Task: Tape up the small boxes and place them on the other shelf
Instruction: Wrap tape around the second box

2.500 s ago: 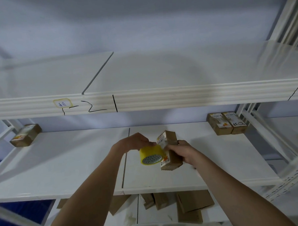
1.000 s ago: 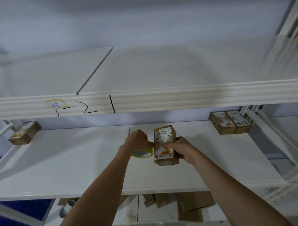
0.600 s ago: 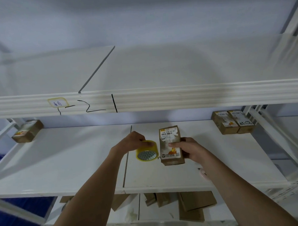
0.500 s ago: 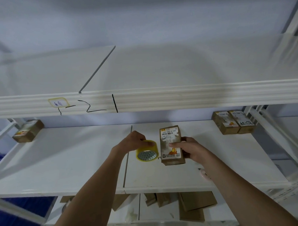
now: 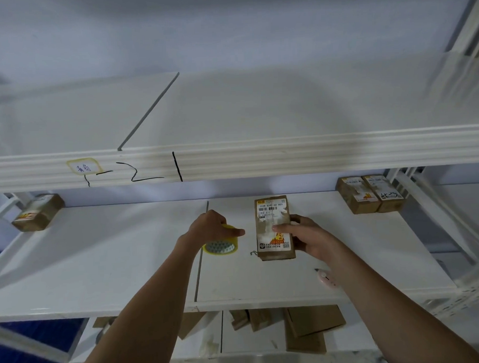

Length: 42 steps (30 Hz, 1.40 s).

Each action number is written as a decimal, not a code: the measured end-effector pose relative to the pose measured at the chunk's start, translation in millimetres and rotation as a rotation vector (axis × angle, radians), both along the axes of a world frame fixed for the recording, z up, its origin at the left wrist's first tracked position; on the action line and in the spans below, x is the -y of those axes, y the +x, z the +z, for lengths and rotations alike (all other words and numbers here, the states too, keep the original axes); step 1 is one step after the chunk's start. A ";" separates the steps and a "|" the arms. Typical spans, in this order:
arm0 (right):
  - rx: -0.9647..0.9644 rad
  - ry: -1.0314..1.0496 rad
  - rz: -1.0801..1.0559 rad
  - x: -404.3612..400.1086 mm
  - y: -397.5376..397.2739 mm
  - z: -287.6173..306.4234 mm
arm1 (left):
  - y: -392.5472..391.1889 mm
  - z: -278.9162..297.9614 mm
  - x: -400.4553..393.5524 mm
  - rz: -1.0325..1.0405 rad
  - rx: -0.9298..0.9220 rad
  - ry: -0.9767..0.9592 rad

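At nine o'clock a lone box (image 5: pixel 38 212) sits at the far left of the middle shelf (image 5: pixel 99 258). Your left hand (image 5: pixel 211 227) curls over the yellow tape roll (image 5: pixel 221 244) — a moment ago it hung in the air, now it looks set down on the shelf, apart from the small box (image 5: pixel 273 228). Your right hand (image 5: pixel 304 237) grips that box, thumb pressed on its label. Taping here looks finished — the move to the other shelf comes next. A pink cutter (image 5: pixel 325 277) lies at five o'clock; two boxes (image 5: pixel 369 193) wait at two o'clock.
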State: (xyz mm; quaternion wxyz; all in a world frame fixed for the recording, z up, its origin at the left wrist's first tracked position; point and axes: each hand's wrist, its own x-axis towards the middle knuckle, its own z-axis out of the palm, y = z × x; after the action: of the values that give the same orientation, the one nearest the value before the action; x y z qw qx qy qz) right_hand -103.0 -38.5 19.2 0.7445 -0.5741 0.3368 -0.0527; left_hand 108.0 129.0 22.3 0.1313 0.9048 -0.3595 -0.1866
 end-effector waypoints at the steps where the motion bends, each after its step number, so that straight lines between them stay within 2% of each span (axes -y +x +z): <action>1: 0.015 0.014 0.002 -0.4 -0.5 -0.4 | 0.5 -0.1 0.3 -0.002 -0.012 0.001; 8: 0.078 0.093 0.040 -9.8 0.8 3.9 | -0.8 3.1 3.1 -0.023 -0.106 -0.048; 12: 0.104 0.166 0.037 -18.2 4.5 6.2 | -2.0 0.1 6.1 -0.029 -0.242 -0.120; 18: 0.165 0.456 -0.024 -24.4 2.7 0.1 | -7.6 0.2 7.8 -0.011 -0.430 -0.274; 24: 0.215 0.595 -0.105 -31.6 10.8 -6.3 | -11.7 -3.2 9.2 0.002 -0.432 -0.335; 26: 0.148 0.505 -0.078 -31.2 12.8 -9.9 | -14.6 -5.5 9.8 -0.006 -0.404 -0.340; 30: -0.093 0.101 0.013 -24.8 11.9 -11.1 | -17.3 -7.6 13.2 -0.025 -0.201 -0.213; 33: -0.170 -0.056 0.136 -27.7 13.3 -3.0 | -23.5 -5.4 17.0 -0.097 -0.083 -0.139; 35: -0.205 -0.113 0.135 -29.2 15.3 -3.9 | -27.7 -2.8 20.0 -0.130 -0.052 -0.142; 37: -0.196 -0.107 0.132 -29.0 16.4 -5.7 | -27.8 -2.0 21.3 -0.149 -0.097 -0.127; 42: -0.203 -0.087 0.066 -21.0 5.3 -10.6 | -16.7 0.1 7.2 -0.155 -0.363 -0.151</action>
State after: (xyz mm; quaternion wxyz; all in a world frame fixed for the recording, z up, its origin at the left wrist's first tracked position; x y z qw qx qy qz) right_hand -97.7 -17.5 8.7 0.6822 -0.6190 0.3889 0.0155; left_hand 91.4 121.8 22.3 0.2467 0.8136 -0.4115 -0.3284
